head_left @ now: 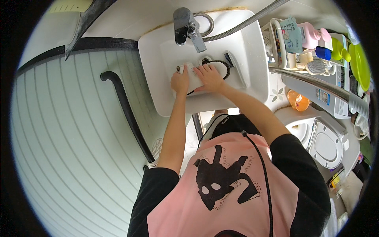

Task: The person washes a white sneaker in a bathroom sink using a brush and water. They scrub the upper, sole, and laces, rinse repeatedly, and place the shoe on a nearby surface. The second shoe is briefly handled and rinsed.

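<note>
Both my hands are inside the white sink [244, 35], on a white object [194, 81] with small dark holes; its kind I cannot make out. My left hand [180, 82] is closed on the object's left end, thumb pointing up along it. Across its right part lies my right hand [212, 78], fingers and thumb spread. A black band or cord [227, 71] curves out from the object past my right hand. Right of that, a white-handled brush [236, 69] with dark bristles leans on the basin's slope. The drain [205, 60] shows just beyond my right fingers.
Over the basin stands a chrome faucet [189, 31] with a grey flexible hose [252, 19]. A white basket [278, 43] of bottles and a hairbrush sits at right, beyond a metal rail [312, 81]. A toilet [325, 144] is lower right; a glass panel [75, 130] with black handle fills the left.
</note>
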`<state>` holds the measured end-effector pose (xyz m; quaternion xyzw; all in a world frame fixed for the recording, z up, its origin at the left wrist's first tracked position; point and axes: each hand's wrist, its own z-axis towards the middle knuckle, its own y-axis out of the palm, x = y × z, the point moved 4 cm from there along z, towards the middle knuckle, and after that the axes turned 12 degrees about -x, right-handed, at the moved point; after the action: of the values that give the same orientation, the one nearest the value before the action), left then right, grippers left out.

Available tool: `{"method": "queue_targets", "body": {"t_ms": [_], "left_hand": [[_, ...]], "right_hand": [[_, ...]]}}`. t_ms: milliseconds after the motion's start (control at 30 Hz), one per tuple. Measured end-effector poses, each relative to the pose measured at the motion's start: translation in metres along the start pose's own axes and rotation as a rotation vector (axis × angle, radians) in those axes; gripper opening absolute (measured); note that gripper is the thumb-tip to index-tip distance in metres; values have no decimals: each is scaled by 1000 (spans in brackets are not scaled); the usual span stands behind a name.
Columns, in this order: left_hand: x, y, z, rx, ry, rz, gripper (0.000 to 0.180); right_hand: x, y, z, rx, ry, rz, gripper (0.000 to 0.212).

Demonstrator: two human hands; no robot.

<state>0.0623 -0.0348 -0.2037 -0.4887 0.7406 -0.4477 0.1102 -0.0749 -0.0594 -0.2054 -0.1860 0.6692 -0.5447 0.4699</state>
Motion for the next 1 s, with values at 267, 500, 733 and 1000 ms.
{"method": "queue_targets", "body": {"t_ms": [267,500,733,1000], "left_hand": [[-47,24,-20,201,516,-480,40],[-28,8,4,-4,153,-496,45],[-23,23,-17,-1,251,-1167,39],[-24,2,-2,-533,194,-746,38]], "right_hand": [[2,30,23,91,316,143,36],[13,-17,-14,215,-81,-91,27],[3,21,8,113,422,92,38],[38,-7,-32,210,209,-15,39]]}}
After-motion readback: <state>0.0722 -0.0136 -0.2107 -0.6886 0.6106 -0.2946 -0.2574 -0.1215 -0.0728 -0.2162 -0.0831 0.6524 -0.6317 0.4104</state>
